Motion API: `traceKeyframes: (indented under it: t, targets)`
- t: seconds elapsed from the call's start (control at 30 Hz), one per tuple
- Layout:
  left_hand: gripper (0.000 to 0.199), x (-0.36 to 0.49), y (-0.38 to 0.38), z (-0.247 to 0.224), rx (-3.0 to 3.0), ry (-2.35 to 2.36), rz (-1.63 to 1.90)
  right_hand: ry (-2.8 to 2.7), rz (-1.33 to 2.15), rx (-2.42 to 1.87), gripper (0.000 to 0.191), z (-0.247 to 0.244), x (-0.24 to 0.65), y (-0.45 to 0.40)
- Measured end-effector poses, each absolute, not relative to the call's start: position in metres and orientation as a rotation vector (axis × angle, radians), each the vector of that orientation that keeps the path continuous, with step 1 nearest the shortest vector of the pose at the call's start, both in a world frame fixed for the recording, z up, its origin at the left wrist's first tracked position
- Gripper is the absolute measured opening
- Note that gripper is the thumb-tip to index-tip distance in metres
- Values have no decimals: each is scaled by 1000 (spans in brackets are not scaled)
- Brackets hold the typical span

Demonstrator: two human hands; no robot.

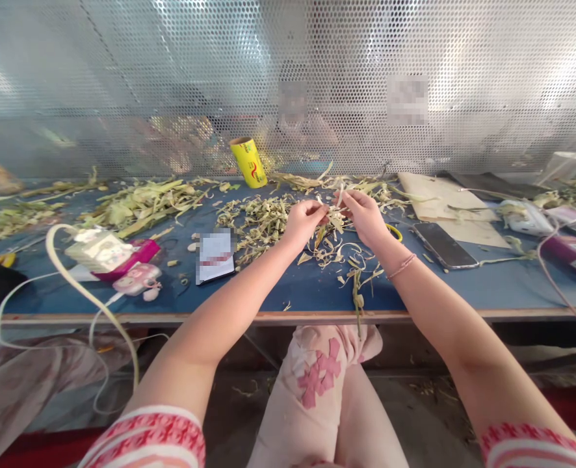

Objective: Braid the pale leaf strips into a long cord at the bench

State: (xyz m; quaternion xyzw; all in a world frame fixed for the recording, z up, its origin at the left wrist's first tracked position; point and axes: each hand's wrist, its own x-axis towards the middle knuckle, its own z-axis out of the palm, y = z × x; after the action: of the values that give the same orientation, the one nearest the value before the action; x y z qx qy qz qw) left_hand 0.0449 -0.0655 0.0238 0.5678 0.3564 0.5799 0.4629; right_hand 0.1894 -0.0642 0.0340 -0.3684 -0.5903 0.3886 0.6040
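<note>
Both hands meet over the blue table (273, 300), above a spread of dried plant pieces (261, 221). My left hand (303, 224) is closed in a pinch on a pale plant piece (335, 220). Just to its right, my right hand (360, 211) pinches a thin pale strip (341, 195) between thumb and fingers. Curled peelings (327, 253) lie below the hands. A yellow ring-shaped handle (394, 232) shows beside my right wrist.
A yellow tube (249, 162) stands tilted near the perforated metal panel (171, 71). Left are a plant heap (144, 205), a cabled device (105, 250) and a small box (215, 255). Right are a phone (445, 246), cardboard (444, 198) and a magenta object (573, 255).
</note>
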Motion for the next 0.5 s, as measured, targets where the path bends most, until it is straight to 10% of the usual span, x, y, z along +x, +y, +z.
traceKeyframes:
  t: [0.5]
  targets:
    - [20,44,-70,30,1376,884,1447,-1881,331,-751,53,41,192,-80]
